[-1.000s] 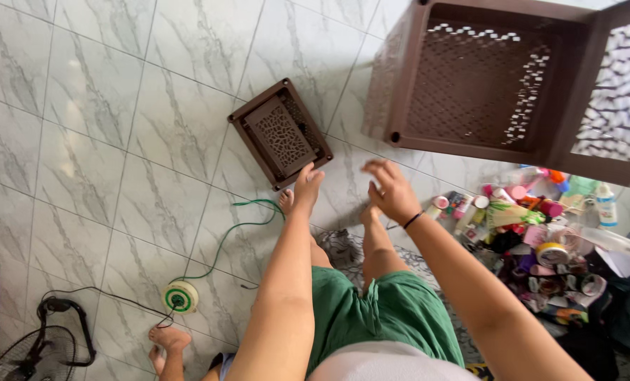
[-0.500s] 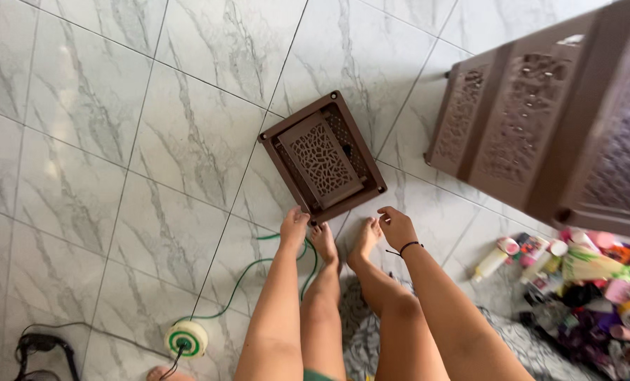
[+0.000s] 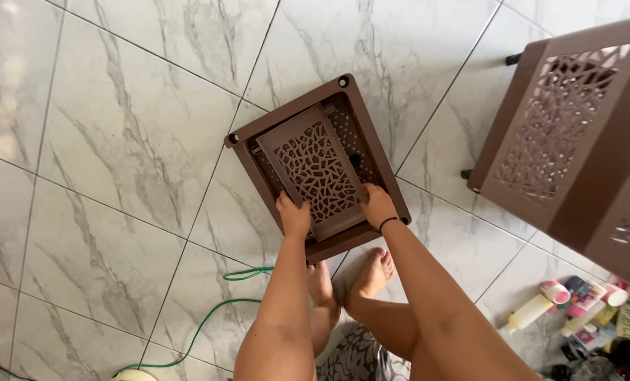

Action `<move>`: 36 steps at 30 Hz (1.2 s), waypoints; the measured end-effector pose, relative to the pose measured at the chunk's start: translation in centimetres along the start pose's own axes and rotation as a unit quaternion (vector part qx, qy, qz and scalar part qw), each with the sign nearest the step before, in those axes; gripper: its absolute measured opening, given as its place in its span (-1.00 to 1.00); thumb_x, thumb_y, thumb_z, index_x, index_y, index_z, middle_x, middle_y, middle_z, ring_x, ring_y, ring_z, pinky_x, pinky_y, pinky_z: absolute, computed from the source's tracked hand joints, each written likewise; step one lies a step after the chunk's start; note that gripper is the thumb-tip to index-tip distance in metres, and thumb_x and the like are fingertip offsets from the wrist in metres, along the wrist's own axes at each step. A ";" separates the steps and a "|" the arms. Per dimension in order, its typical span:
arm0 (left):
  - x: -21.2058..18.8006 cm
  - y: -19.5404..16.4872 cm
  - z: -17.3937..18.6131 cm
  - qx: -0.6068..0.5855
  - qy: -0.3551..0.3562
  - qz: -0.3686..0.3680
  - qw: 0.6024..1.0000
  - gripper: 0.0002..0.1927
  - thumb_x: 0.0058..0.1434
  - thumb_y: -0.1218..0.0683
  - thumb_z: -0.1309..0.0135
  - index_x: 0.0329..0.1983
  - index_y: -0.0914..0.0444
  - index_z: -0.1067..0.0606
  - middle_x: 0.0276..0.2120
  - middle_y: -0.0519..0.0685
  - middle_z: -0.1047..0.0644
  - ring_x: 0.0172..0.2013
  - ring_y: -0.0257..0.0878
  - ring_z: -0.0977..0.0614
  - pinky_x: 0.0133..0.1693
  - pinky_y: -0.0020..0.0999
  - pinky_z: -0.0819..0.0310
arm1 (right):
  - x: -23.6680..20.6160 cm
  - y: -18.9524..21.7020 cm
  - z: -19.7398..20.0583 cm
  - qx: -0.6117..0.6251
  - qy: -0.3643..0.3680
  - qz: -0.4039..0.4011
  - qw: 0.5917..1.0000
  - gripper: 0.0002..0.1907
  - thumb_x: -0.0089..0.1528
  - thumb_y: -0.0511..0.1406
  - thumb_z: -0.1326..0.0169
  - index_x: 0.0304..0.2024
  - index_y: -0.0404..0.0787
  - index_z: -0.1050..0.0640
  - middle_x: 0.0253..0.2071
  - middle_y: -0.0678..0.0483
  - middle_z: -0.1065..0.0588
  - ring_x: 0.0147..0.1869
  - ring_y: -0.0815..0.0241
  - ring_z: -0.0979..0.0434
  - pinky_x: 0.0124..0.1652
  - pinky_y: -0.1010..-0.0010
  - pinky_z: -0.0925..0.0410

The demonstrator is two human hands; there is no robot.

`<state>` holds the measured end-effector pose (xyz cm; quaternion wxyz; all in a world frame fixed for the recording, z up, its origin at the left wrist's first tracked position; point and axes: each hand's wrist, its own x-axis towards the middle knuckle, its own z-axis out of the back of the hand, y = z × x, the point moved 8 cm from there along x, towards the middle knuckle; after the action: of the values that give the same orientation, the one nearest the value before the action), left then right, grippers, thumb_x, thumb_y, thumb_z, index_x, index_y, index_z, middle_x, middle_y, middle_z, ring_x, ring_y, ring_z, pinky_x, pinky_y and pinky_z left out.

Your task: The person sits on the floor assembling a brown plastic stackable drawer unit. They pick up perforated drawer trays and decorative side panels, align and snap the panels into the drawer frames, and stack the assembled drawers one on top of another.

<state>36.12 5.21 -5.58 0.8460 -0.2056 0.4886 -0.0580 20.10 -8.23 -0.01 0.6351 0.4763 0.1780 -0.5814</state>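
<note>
fingers (image 3: 295,212) on brown lattice panel (image 3: 315,168)

Home: marble-tiled floor (image 3: 103,141), toiletry bottles (image 3: 569,300), bare feet (image 3: 371,275).

Both bare arms reach straight down, the left hand (image 3: 294,215) and right hand (image 3: 377,206) curled shut in a grip.

One head-worn camera looks almost straight down from standing height at the marble tile floor (image 3: 103,141). The person's own arms and feet enter from the bottom edge; the lower right corner is probably clutter, too small to tell.
</note>
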 end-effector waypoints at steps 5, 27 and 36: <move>2.1 1.3 -1.0 -0.023 0.016 0.063 0.998 -0.18 0.31 0.11 -0.02 0.54 0.30 0.09 0.44 0.24 -0.05 0.36 0.19 -0.23 0.32 -0.05 -0.22 | 2.2 -0.4 -1.1 -0.044 -0.019 -0.005 0.999 -0.46 0.22 -0.40 -0.14 0.27 -0.18 -0.42 0.26 -0.13 -0.40 0.25 -0.17 -0.43 0.18 0.10 -0.35; -18.7 -4.3 8.7 -0.369 0.158 -0.098 0.911 -0.36 0.20 0.24 -0.14 0.37 0.20 -0.30 -0.06 -0.01 -0.54 -0.11 -0.22 -0.57 -0.17 -0.30 -0.50 | -21.0 -1.8 9.7 0.104 -0.259 0.129 0.952 -0.65 0.29 -0.43 0.07 0.12 -0.25 -0.53 0.10 -0.15 -0.52 0.10 -0.20 -0.52 0.03 0.11 -0.40; -33.5 -16.8 12.5 -0.320 0.278 -0.173 0.889 -0.39 0.06 0.22 -0.26 0.23 0.25 -0.42 -0.07 -0.08 -0.59 -0.10 -0.27 -0.64 -0.08 -0.28 -0.62 | -32.5 -1.8 17.5 0.133 -0.297 0.089 0.941 -0.62 0.25 -0.42 -0.03 0.12 -0.17 -0.58 0.02 -0.09 -0.58 0.08 -0.12 -0.56 0.06 0.17 -0.41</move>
<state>31.23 3.58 33.61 0.5405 -0.5220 0.6524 -0.0989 4.26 -3.68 33.09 0.6389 0.3759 -0.1412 -0.6562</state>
